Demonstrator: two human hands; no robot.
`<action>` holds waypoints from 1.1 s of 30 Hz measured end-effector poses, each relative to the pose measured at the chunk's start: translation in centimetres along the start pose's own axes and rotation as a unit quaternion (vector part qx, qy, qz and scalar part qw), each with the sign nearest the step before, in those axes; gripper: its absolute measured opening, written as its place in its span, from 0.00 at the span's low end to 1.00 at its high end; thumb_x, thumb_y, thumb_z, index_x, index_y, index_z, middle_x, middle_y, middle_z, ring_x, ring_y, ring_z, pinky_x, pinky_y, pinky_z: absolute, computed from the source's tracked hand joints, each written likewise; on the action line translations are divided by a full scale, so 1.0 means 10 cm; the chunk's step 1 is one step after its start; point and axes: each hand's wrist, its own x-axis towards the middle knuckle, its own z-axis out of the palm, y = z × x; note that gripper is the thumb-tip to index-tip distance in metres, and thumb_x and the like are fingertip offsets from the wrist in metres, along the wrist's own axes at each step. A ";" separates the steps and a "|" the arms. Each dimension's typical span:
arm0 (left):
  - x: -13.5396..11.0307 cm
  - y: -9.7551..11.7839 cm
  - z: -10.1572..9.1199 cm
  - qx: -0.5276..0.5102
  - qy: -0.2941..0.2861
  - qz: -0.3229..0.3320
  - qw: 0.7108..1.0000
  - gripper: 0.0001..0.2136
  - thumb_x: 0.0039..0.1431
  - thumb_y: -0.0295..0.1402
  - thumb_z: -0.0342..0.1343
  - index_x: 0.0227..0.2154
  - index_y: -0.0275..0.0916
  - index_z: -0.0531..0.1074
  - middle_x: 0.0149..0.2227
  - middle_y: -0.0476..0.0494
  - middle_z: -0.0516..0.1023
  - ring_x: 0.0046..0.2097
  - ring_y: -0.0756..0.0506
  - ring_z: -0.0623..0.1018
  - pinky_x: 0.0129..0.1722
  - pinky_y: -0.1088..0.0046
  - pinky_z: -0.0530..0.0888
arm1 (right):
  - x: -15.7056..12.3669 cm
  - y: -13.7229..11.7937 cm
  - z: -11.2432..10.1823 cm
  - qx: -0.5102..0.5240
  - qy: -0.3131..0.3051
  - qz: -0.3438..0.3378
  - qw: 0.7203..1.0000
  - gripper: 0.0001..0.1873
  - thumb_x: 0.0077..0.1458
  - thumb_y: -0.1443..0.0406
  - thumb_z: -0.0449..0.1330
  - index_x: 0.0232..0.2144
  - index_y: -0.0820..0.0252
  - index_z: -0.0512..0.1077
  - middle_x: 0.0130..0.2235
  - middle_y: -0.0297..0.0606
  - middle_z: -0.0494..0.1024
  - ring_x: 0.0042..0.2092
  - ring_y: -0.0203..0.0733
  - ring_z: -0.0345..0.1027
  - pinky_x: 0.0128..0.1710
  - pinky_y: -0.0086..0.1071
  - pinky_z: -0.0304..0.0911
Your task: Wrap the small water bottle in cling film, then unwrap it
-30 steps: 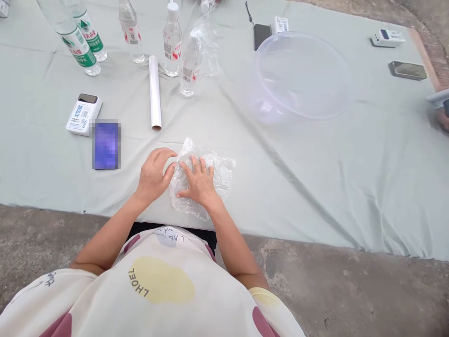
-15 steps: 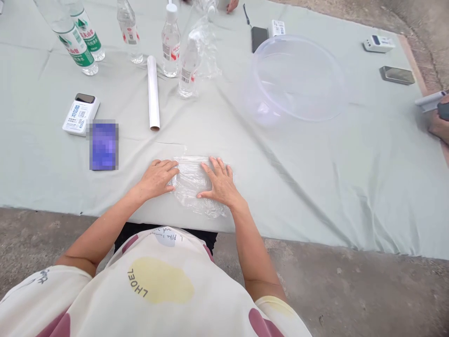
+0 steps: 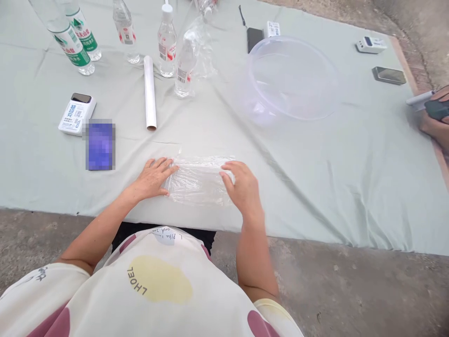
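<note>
A sheet of clear plastic film point(image 3: 199, 182) lies wrinkled on the cloth near the table's front edge. My left hand point(image 3: 152, 178) rests flat on the film's left edge, fingers spread. Over the film's right end is my right hand point(image 3: 242, 185), its fingers bent and the thumb a little apart from them; no film shows clearly between them. Beyond my hands lies a white roll point(image 3: 150, 93) with a brown core. To the left are a white power bank point(image 3: 76, 113) and a blurred-out purple item point(image 3: 101, 145).
Several water bottles point(image 3: 72, 47) stand at the back left, with a crumpled clear bag point(image 3: 205, 51) beside them. A large transparent basin point(image 3: 259, 89) sits at the back right. A black phone-like device point(image 3: 388, 75) lies farther right, near another person's hand point(image 3: 435, 124).
My right hand has shifted right and its fingers have bent. The film now lies flatter and less bunched. My left hand stays at the film's left edge.
</note>
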 end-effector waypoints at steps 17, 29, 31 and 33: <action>1.10 -0.61 -1.03 -0.245 0.312 -0.113 0.911 0.26 0.59 0.35 0.57 0.60 0.40 0.62 0.59 0.37 0.68 0.57 0.41 0.72 0.51 0.64 0.72 | 0.25 -0.58 0.98 -0.058 -0.190 -0.130 0.972 0.55 0.44 0.41 0.68 0.68 0.54 0.55 0.72 0.47 0.46 0.73 0.61 0.33 0.68 0.64 0.31; 2.80 -1.14 -1.82 -0.323 0.338 -0.292 0.834 0.19 0.64 0.38 0.60 0.50 0.36 0.61 0.51 0.56 0.73 0.47 0.57 0.64 0.48 0.73 0.59 | 0.26 -0.56 1.00 -0.034 -0.191 -0.125 0.973 0.59 0.39 0.41 0.70 0.68 0.51 0.53 0.72 0.43 0.46 0.73 0.59 0.31 0.68 0.64 0.30; 2.75 -1.16 -1.78 -0.326 0.356 -0.276 0.831 0.15 0.64 0.42 0.57 0.43 0.37 0.63 0.43 0.59 0.75 0.44 0.57 0.63 0.47 0.73 0.59 | 0.27 -0.56 1.00 -0.034 -0.190 -0.125 0.973 0.60 0.39 0.41 0.70 0.69 0.51 0.52 0.72 0.43 0.46 0.73 0.59 0.30 0.68 0.64 0.30; 2.64 -1.18 -1.74 -0.326 0.408 -0.219 0.824 0.10 0.64 0.38 0.55 0.39 0.39 0.62 0.40 0.58 0.73 0.41 0.56 0.63 0.46 0.72 0.61 | 0.27 -0.57 1.00 -0.033 -0.191 -0.122 0.973 0.60 0.40 0.41 0.70 0.69 0.52 0.52 0.72 0.43 0.46 0.73 0.59 0.30 0.68 0.63 0.30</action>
